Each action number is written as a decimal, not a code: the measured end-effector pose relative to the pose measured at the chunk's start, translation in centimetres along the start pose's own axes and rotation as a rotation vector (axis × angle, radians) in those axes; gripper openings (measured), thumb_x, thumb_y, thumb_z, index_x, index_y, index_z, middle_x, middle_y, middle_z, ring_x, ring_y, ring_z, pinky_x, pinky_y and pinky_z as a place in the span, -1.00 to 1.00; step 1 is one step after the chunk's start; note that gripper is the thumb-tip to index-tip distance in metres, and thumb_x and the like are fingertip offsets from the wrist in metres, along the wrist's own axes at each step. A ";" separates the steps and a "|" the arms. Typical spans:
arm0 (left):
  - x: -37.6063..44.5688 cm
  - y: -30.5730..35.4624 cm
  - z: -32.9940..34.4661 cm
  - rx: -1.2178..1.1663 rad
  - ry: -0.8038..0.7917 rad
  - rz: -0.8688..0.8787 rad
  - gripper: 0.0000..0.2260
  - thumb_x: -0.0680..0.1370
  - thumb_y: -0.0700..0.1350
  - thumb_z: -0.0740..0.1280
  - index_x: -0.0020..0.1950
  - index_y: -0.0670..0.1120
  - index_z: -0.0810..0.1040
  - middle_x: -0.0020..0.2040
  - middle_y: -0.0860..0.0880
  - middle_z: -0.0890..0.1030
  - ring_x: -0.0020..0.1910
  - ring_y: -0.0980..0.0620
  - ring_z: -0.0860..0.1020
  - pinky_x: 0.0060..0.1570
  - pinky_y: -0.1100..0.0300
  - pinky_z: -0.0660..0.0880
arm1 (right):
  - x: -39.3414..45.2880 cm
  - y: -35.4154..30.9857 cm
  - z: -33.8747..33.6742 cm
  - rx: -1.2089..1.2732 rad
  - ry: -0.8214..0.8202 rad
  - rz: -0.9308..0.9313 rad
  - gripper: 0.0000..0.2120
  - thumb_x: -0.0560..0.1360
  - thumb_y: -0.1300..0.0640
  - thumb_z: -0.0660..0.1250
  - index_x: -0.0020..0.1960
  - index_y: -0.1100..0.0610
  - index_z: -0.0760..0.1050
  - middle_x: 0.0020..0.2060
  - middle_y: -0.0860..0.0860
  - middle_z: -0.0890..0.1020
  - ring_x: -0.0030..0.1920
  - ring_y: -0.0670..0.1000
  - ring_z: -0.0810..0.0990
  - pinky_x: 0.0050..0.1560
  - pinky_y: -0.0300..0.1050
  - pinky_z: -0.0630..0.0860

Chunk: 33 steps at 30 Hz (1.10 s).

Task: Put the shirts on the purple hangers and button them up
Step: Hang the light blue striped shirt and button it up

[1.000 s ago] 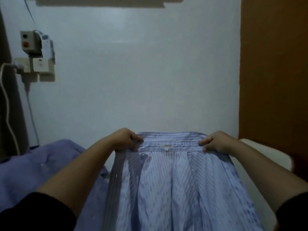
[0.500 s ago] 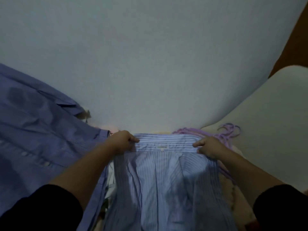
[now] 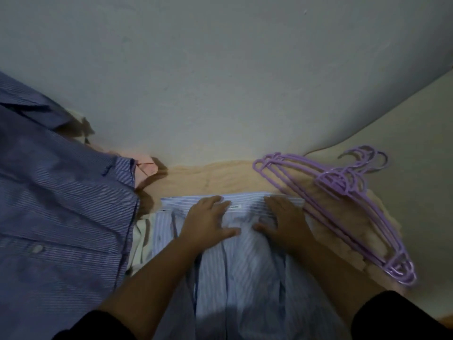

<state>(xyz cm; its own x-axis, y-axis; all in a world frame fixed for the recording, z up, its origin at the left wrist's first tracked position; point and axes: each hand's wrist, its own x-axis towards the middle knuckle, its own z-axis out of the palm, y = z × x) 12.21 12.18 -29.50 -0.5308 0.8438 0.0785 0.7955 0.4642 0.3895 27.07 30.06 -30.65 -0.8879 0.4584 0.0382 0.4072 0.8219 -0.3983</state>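
- Lying by the wall, the dark shirt waits its turn.
- Pale shirt lies flat mid-bed, ready for a hanger.
- Hangers sit stacked just beside it, within reach.
- Left hand and right hand, fingers spread, press the collar flat.

Bare forearms emerge from black sleeves pushed up both arms.
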 end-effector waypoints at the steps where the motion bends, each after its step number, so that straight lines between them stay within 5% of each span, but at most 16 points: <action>1: -0.2 -0.5 0.7 0.009 -0.070 -0.040 0.01 0.17 0.62 0.06 0.43 0.02 0.42 0.43 -0.07 0.40 0.40 -0.10 0.35 0.38 -0.01 0.26 | -0.2 0.3 0.3 0.004 -0.018 0.029 0.03 0.19 -0.61 -0.03 0.41 0.06 0.36 0.37 0.06 0.43 0.39 0.09 0.36 0.38 0.14 0.25; 8: -0.5 -1.1 2.4 0.043 -0.125 -0.164 0.18 0.06 0.69 -0.26 0.53 0.09 0.21 0.53 0.02 0.22 0.50 -0.04 0.17 0.43 -0.05 0.11 | -0.6 1.4 1.2 -0.043 -0.048 0.013 0.00 0.18 -0.51 -0.12 0.50 -0.03 0.16 0.49 -0.06 0.21 0.49 -0.05 0.12 0.42 -0.10 -0.02; 11: -0.4 0.4 2.3 0.037 -0.071 -0.159 0.10 0.14 0.67 -0.27 0.52 0.12 0.24 0.52 0.05 0.24 0.49 0.01 0.17 0.42 -0.05 0.11 | -1.1 1.8 0.8 0.112 0.036 -0.017 -0.04 0.29 -0.54 -0.01 0.41 0.13 0.36 0.38 0.07 0.41 0.40 0.06 0.33 0.40 -0.08 0.15; 15: 0.1 3.2 3.9 0.068 -0.008 -0.087 -0.08 0.31 0.59 -0.11 0.49 0.08 0.30 0.50 0.01 0.30 0.48 -0.02 0.23 0.39 -0.07 0.17 | -3.2 3.7 -0.4 0.157 0.291 0.031 -0.44 0.45 -0.16 0.19 0.19 0.27 0.54 0.13 0.20 0.60 0.19 0.17 0.54 0.27 -0.17 0.28; 18: 0.7 5.4 5.4 0.079 0.013 -0.041 -0.07 0.33 0.58 -0.14 0.48 0.03 0.34 0.48 -0.04 0.33 0.47 -0.09 0.27 0.35 -0.10 0.22 | -4.6 5.6 -1.9 0.039 0.454 0.007 -0.57 0.46 0.02 0.22 0.14 0.31 0.55 0.06 0.24 0.61 0.12 0.19 0.51 0.22 0.01 0.33; 21: 1.3 7.1 6.2 0.049 0.003 -0.039 -0.01 0.27 0.61 -0.17 0.51 0.04 0.29 0.52 -0.05 0.26 0.49 -0.10 0.21 0.38 -0.09 0.15 | -5.7 7.5 -3.6 -0.142 0.506 0.102 -0.49 0.43 -0.03 0.21 0.20 0.32 0.50 0.10 0.29 0.57 0.14 0.22 0.46 0.22 0.09 0.29; 25: 1.9 8.5 6.7 0.086 -0.060 -0.033 0.06 0.19 0.64 -0.20 0.54 0.09 0.18 0.56 -0.01 0.15 0.53 -0.06 0.09 0.44 -0.07 0.04 | -6.7 9.5 -4.5 -0.299 0.361 0.307 -0.20 0.36 -0.28 0.14 0.36 0.31 0.34 0.24 0.31 0.49 0.22 0.34 0.46 0.30 0.16 0.23; 28: 2.0 8.6 7.1 0.097 -0.038 -0.029 -0.06 0.26 0.54 -0.06 0.52 0.06 0.24 0.54 -0.03 0.21 0.52 -0.09 0.15 0.42 -0.10 0.09 | -7.2 10.1 -4.7 -0.306 0.337 0.341 -0.14 0.33 -0.29 0.12 0.34 0.37 0.36 0.22 0.34 0.50 0.20 0.40 0.48 0.21 0.28 0.40; 33: 2.1 8.3 7.8 0.061 0.013 0.004 -0.15 0.31 0.45 0.05 0.45 -0.04 0.39 0.46 -0.12 0.37 0.45 -0.19 0.30 0.37 -0.15 0.21 | -7.5 10.3 -5.0 -0.284 0.362 0.365 -0.11 0.31 -0.30 0.13 0.36 0.37 0.32 0.31 0.39 0.39 0.28 0.41 0.41 0.27 0.25 0.35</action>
<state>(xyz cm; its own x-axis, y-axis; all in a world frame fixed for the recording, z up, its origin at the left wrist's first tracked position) 19.97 19.88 -33.23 -0.5307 0.8425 0.0923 0.8140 0.4763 0.3326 38.96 36.82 -30.47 -0.5699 0.7743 0.2750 0.7590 0.6243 -0.1849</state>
